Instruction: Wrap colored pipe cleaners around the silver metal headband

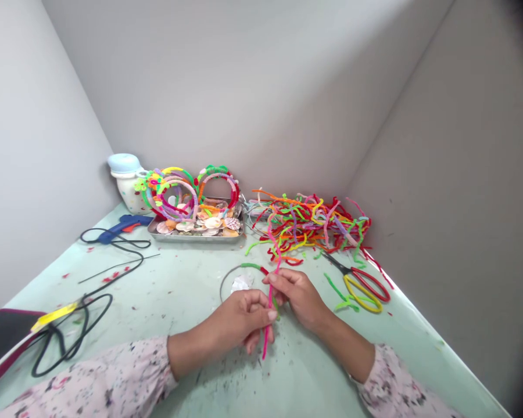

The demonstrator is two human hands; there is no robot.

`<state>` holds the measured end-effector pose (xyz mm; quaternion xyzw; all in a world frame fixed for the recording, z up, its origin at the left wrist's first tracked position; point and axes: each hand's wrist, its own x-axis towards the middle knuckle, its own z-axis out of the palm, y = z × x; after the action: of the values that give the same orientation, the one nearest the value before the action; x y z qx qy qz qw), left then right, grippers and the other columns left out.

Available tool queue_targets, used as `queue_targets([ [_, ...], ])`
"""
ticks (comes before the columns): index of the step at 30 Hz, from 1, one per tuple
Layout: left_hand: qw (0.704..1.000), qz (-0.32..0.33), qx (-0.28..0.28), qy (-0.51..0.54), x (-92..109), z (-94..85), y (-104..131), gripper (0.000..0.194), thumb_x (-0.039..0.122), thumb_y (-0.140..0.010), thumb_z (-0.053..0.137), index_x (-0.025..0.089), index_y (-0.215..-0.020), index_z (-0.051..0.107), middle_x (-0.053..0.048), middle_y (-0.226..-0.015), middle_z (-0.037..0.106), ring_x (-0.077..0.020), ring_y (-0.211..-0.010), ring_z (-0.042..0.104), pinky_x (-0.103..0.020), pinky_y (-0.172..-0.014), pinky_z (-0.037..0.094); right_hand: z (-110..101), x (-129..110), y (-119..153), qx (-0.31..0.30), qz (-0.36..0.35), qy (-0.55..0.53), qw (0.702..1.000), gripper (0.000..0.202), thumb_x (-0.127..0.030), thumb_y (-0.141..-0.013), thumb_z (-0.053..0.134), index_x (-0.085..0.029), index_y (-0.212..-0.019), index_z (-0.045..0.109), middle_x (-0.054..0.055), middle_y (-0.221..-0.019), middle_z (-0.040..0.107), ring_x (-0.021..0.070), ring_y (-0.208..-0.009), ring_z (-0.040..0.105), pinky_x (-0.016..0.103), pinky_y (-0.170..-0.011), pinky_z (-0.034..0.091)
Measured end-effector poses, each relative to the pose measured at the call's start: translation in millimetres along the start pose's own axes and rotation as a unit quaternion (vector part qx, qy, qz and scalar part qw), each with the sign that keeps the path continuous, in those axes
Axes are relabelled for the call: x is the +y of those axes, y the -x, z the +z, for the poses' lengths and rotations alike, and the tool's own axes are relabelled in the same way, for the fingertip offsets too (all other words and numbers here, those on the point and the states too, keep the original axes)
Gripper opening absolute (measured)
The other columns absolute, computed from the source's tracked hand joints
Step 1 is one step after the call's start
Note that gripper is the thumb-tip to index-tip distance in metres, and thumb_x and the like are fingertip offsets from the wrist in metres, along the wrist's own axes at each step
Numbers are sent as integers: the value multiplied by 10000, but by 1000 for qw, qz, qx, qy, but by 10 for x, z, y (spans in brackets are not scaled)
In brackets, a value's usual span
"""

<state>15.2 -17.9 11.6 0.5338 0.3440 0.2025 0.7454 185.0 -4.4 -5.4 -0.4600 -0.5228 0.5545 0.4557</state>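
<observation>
Near six o'clock sits a thin grey metal hoop (pixel 249 265), part-wrapped green and red; the left hand's (pixel 253 316) grip pinches a fuzzy hot-pink pipe cleaner (pixel 271 295); the right hand (pixel 298 293) pinches it toward one o'clock. Wrapping seems underway, needing steady tension.

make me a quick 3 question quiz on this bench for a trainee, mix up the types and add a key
1. Multiple choice: what colour is the pipe cleaner held in the left hand?
A) yellow
B) pink
C) blue

2. True or false: the scissors have one red and one yellow handle loop.

3. Fill the gap: several headbands are propped up at a metal tray that holds ______.

Key:
1. B, pink
2. True
3. seashells
</observation>
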Motion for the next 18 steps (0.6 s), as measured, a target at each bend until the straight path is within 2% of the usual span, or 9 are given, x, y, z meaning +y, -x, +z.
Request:
queue_targets([
  [5,1000,16,12,5,9,-11,-16,257,368,-759,628,150,-847,524,36,-554,591,-34,-338,414,-152,-353,290,-30,46,-38,52,-8,-56,997,282,-432,-752,661,-166,-666,626,-40,-514,503,88,-453,406,233,-483,313],
  [8,1000,14,16,-4,18,0,-6,224,337,-761,621,155,-847,523,46,-547,579,-29,-339,404,-147,-356,285,-48,75,-63,77,-11,-85,993,283,-411,-744,671,-174,-617,582,-44,-519,496,82,-449,388,231,-477,300],
  [18,997,35,39,-63,-25,6,-17,106,247,-776,529,162,-833,503,74,-507,514,-27,-323,349,-147,-349,272,-80,94,-96,115,-34,-77,990,284,-383,-789,640,-174,-611,568,-39,-528,467,84,-470,367,229,-473,276],
])
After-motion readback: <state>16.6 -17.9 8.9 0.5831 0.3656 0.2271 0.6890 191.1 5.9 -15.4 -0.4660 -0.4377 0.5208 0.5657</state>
